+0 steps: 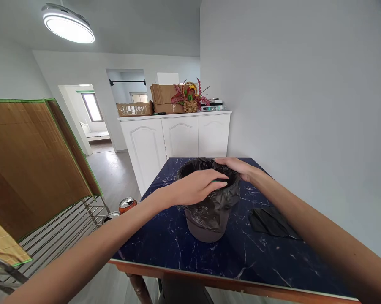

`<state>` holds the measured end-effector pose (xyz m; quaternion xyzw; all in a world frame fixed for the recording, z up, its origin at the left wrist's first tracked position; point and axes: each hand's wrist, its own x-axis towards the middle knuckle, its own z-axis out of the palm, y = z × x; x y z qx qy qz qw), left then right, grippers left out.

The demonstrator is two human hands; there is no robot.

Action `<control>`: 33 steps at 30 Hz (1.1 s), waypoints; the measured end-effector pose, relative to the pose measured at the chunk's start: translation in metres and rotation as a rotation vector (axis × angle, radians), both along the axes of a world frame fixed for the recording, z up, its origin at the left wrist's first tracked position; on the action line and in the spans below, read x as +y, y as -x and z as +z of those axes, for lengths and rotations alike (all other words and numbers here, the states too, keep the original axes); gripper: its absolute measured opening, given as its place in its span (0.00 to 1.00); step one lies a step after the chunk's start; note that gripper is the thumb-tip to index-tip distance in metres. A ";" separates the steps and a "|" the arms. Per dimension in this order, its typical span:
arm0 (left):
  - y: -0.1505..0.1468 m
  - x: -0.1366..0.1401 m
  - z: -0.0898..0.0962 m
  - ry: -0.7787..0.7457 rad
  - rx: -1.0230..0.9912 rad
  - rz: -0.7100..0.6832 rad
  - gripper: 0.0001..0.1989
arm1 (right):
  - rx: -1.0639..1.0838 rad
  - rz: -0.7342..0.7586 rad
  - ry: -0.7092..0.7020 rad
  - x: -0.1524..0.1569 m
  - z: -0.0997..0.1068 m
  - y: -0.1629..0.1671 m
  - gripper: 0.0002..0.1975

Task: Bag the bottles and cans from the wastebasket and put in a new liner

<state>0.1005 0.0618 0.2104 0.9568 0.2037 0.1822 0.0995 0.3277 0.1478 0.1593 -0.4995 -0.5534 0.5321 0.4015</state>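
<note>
A grey trash bin (pixel 206 232) stands on the dark blue marbled table, lined with a black trash bag (pixel 216 207) folded over its rim. My left hand (pixel 198 185) reaches across the bin's mouth, its thumb and forefinger stretched out and apart. A small bit of green shows between them; I cannot make out what it is. At the far right rim, my right hand (pixel 235 164) is closed on the edge of the bag, with some fingertips hidden. Right of the bin, a folded black plastic bag (pixel 273 221) lies flat, partly behind my right forearm.
The table (pixel 165 253) has a wooden edge. Two opened cans, one a red can (pixel 127 204), stand left of it near a metal rack (pixel 66 223) and bamboo screen (pixel 28 156). Behind is a white cabinet (pixel 180 137) bearing cardboard boxes and a flower basket (pixel 190 105).
</note>
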 end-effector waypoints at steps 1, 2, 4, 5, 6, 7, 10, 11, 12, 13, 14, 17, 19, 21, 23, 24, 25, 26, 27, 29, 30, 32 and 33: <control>0.001 -0.003 0.001 0.003 0.003 -0.004 0.19 | -0.005 -0.010 0.000 0.000 0.000 -0.001 0.10; 0.005 -0.005 0.004 -0.001 -0.026 0.017 0.21 | -0.010 -0.019 0.001 0.001 -0.001 -0.001 0.10; 0.018 -0.008 0.013 -0.035 -0.148 0.126 0.22 | -0.016 -0.038 0.004 0.001 -0.001 -0.002 0.10; 0.028 -0.007 0.018 -0.064 -0.211 0.202 0.23 | -0.019 -0.047 0.007 0.001 -0.002 -0.003 0.10; 0.041 -0.004 0.021 -0.099 -0.258 0.284 0.24 | -0.022 -0.055 0.012 0.001 -0.002 -0.003 0.11; 0.056 0.001 0.023 -0.136 -0.283 0.369 0.24 | -0.024 -0.062 0.017 0.001 -0.003 -0.003 0.11; 0.112 0.020 0.016 -0.186 -0.148 0.614 0.25 | -0.020 -0.075 0.029 0.002 -0.005 -0.004 0.12; 0.132 0.026 0.009 -0.180 -0.031 0.681 0.25 | -0.016 -0.075 0.031 0.003 -0.006 -0.005 0.12; 0.151 0.031 0.001 -0.160 0.108 0.747 0.26 | -0.010 -0.074 0.032 0.003 -0.006 -0.005 0.11; 0.168 0.035 -0.009 -0.133 0.248 0.817 0.28 | -0.005 -0.074 0.033 0.003 -0.007 -0.005 0.11; 0.183 0.037 -0.019 -0.098 0.391 0.882 0.30 | -0.001 -0.074 0.033 0.003 -0.008 -0.005 0.11; 0.211 0.034 -0.049 -0.055 0.591 1.000 0.34 | 0.011 -0.077 0.040 0.003 -0.010 -0.005 0.12; 0.217 0.029 -0.065 -0.068 0.617 1.039 0.32 | 0.014 -0.080 0.049 0.003 -0.011 -0.004 0.13; 0.218 0.024 -0.077 -0.084 0.635 1.054 0.28 | 0.014 -0.080 0.057 0.003 -0.011 -0.004 0.14; 0.216 0.022 -0.084 -0.094 0.631 1.048 0.24 | 0.016 -0.077 0.061 0.003 -0.011 -0.004 0.14; 0.215 0.022 -0.084 -0.100 0.621 1.042 0.24 | 0.018 -0.077 0.060 0.003 -0.011 -0.004 0.14; 0.212 0.022 -0.082 -0.109 0.610 1.039 0.24 | 0.020 -0.078 0.059 0.003 -0.011 -0.004 0.15; 0.209 0.022 -0.077 -0.131 0.585 1.039 0.25 | 0.021 -0.079 0.057 0.004 -0.011 -0.004 0.15; 0.205 0.022 -0.068 -0.172 0.536 1.037 0.26 | 0.023 -0.077 0.055 0.004 -0.011 -0.004 0.15; 0.192 0.018 -0.042 -0.308 0.349 1.004 0.28 | 0.023 -0.073 0.054 0.004 -0.012 -0.004 0.15; 0.182 0.014 -0.026 -0.400 0.204 0.953 0.30 | 0.019 -0.076 0.054 0.003 -0.012 -0.005 0.15; 0.160 0.002 0.008 -0.538 -0.045 0.827 0.31 | 0.006 -0.097 0.050 0.003 -0.012 -0.006 0.17; 0.147 -0.004 0.023 -0.564 -0.128 0.767 0.32 | -0.002 -0.109 0.048 0.003 -0.012 -0.006 0.17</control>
